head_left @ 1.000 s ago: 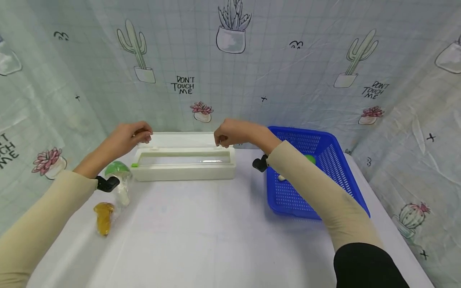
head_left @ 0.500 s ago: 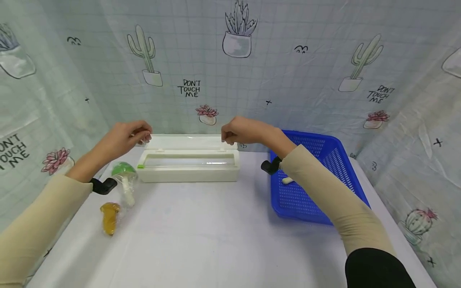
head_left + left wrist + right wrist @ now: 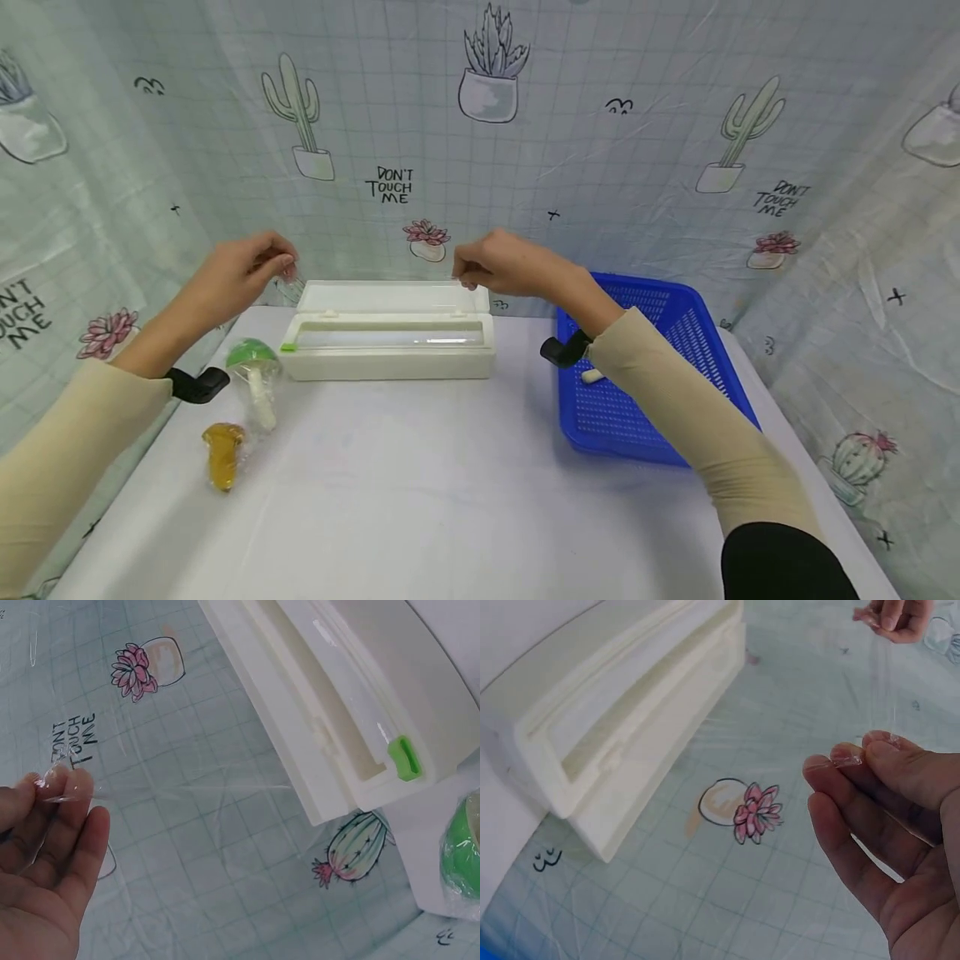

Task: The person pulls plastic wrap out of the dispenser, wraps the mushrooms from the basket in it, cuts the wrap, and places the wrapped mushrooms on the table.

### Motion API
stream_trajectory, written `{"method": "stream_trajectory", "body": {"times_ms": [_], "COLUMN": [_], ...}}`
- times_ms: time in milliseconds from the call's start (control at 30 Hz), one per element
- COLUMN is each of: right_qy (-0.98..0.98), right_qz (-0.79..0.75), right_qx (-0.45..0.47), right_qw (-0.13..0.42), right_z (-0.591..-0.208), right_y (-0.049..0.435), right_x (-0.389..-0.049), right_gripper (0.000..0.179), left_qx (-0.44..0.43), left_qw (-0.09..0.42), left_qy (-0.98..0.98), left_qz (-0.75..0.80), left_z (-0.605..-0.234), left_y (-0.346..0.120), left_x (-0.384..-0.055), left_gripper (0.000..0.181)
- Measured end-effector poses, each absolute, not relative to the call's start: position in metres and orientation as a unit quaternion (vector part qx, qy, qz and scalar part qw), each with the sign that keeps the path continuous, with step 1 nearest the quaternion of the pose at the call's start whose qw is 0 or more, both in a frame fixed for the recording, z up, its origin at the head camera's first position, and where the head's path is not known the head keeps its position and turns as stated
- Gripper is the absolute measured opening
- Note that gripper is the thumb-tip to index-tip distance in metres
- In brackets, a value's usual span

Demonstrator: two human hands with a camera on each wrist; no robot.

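Observation:
In the head view, my left hand (image 3: 236, 271) is raised behind the left end of a white cling film dispenser (image 3: 386, 367), and my right hand (image 3: 513, 265) is raised behind its right end. Thumb and fingers of each hand pinch an edge of clear cling film (image 3: 187, 789). The film stretches between the hands; its clear surface barely shows in the head view. The dispenser's lid stands open at the back. A green slider (image 3: 406, 759) sits at the left end of its slot.
Left of the dispenser lie a film-wrapped green-capped mushroom (image 3: 253, 354) and a film-wrapped yellow mushroom-shaped piece (image 3: 223, 458). A blue basket (image 3: 611, 443) stands right, under the right forearm, with a pale stem (image 3: 592, 376) in it. A patterned curtain (image 3: 570, 158) hangs close behind.
Both hands have risen slightly, still pinching the film, and the left hand has moved a little to the left. The dispenser, wrapped pieces and basket stay in place.

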State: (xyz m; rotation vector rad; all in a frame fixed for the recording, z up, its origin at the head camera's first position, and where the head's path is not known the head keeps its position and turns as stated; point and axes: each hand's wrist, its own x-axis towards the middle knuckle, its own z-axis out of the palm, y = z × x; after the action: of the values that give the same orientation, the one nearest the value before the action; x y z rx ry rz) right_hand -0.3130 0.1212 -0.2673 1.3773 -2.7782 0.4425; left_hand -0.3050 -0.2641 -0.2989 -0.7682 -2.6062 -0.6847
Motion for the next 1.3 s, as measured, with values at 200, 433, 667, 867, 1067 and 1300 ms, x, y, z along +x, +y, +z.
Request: {"method": "stream_trajectory", "body": {"times_ms": [200, 433, 667, 867, 1067, 1300], "right_qy": [-0.890, -0.901, -0.906, -0.914, -0.911, -0.905], "right_qz": [0.155, 0.155, 0.167, 0.191, 0.200, 0.184], "right_qx": [0.426, 0.399, 0.380, 0.347, 0.343, 0.363], "right_qw": [0.044, 0.074, 0.082, 0.092, 0.110, 0.122], "right_z": [-0.260, -0.249, -0.232, -0.223, -0.222, -0.212], "right_y": [0.120, 0.121, 0.131, 0.148, 0.156, 0.151], "right_x": [-0.310, -0.316, -0.327, -0.337, -0.342, -0.334], "right_gripper": [0.015, 0.014, 0.013, 0.013, 0.013, 0.012], "left_qx": [-0.254, -0.242, -0.241, -0.250, -0.261, -0.266], "left_qw": [0.178, 0.170, 0.163, 0.147, 0.139, 0.147], "left_qy": [-0.914, -0.910, -0.908, -0.908, -0.905, -0.898], "left_qz": [-0.262, -0.290, -0.302, -0.303, -0.306, -0.317], "left_z": [-0.295, -0.284, -0.271, -0.263, -0.255, -0.244], "left_y": [-0.262, -0.262, -0.253, -0.236, -0.229, -0.234], "left_x": [-0.302, -0.300, -0.301, -0.304, -0.307, -0.310], "left_gripper": [0.024, 0.027, 0.028, 0.029, 0.027, 0.025]}}
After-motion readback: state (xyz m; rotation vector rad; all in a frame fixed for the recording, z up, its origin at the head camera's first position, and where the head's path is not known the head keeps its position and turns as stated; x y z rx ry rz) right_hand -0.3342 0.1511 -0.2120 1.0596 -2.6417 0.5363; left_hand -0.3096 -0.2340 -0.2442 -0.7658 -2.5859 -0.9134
